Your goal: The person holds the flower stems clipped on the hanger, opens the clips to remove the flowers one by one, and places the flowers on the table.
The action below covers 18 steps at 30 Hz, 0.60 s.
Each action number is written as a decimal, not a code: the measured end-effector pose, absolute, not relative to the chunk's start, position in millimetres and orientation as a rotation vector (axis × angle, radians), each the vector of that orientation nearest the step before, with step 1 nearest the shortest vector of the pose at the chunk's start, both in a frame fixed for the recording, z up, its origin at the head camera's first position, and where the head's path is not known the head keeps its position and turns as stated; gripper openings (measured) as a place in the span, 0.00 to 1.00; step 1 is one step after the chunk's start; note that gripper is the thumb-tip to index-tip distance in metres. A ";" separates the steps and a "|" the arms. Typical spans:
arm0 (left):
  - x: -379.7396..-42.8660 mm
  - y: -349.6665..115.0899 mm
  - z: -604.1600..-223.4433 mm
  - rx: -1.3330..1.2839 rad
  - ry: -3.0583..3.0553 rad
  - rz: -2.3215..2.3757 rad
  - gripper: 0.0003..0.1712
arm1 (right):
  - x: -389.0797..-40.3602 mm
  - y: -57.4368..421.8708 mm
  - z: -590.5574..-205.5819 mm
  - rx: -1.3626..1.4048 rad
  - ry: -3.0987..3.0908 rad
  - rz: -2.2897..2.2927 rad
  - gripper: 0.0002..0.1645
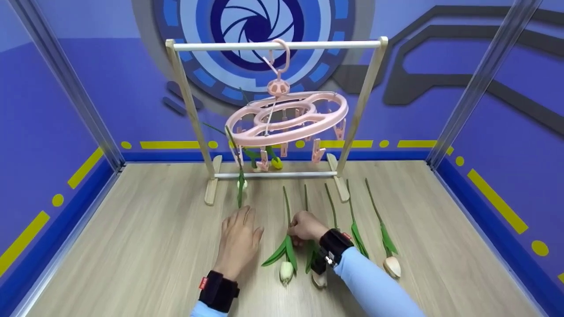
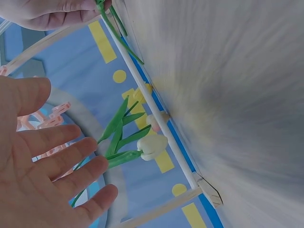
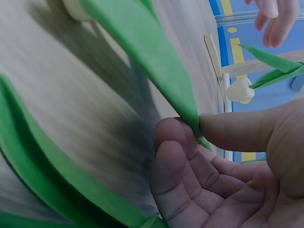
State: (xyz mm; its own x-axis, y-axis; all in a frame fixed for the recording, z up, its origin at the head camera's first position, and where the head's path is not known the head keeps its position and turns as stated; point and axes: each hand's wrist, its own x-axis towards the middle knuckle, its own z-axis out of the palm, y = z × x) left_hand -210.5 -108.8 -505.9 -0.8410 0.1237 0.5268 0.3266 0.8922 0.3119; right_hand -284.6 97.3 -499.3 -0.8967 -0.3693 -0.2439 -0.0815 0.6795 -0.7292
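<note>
In the head view my right hand [image 1: 307, 226] pinches the stem of a pale tulip [image 1: 286, 271] that has green leaves and lies with its bloom toward me. The right wrist view shows the thumb and fingertips closed at the base of a leaf [image 3: 156, 61]. Fingers spread and holding nothing, my left hand [image 1: 238, 240] is over the table left of that tulip. Beyond its fingertips hangs a white tulip [image 2: 153, 146], bloom down, from a pink clip hanger [image 1: 286, 136]. A yellow tulip [image 1: 276, 163] hangs farther back.
A rack [image 1: 365, 92] with wooden legs and white bars carries the hanger, whose small clips [image 1: 317, 152] dangle below. Several more tulips lie in a row to the right, among them a peach one [image 1: 392, 267]. Blue panels [image 1: 506, 176] enclose the table [image 1: 145, 246] at back and sides.
</note>
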 end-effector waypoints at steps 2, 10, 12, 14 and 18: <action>-210.6 -108.7 -505.6 -0.327 -2.547 -0.546 0.30 | -284.9 97.2 -500.0 -0.351 2.519 -1.069 0.16; -210.4 -108.4 -504.6 -0.336 -2.530 -0.563 0.30 | -285.1 97.4 -498.8 -0.334 2.503 -1.070 0.12; -210.1 -108.5 -504.4 -0.333 -2.533 -0.571 0.30 | -285.0 97.8 -496.7 -0.326 2.498 -1.062 0.11; -209.9 -108.8 -504.4 -0.329 -2.541 -0.574 0.29 | -284.5 98.5 -494.4 -0.319 2.489 -1.053 0.10; -209.1 -109.8 -503.8 -0.321 -2.548 -0.577 0.29 | -283.1 99.6 -490.7 -0.291 2.453 -1.034 0.07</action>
State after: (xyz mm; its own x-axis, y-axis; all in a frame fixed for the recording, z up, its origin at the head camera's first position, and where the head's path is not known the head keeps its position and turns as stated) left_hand -209.1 -109.8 -503.8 -0.8453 0.1140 0.5220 0.3278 0.8822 0.3381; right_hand -283.1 99.6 -490.7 -0.8720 -0.3614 -0.3302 -0.0158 0.6949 -0.7189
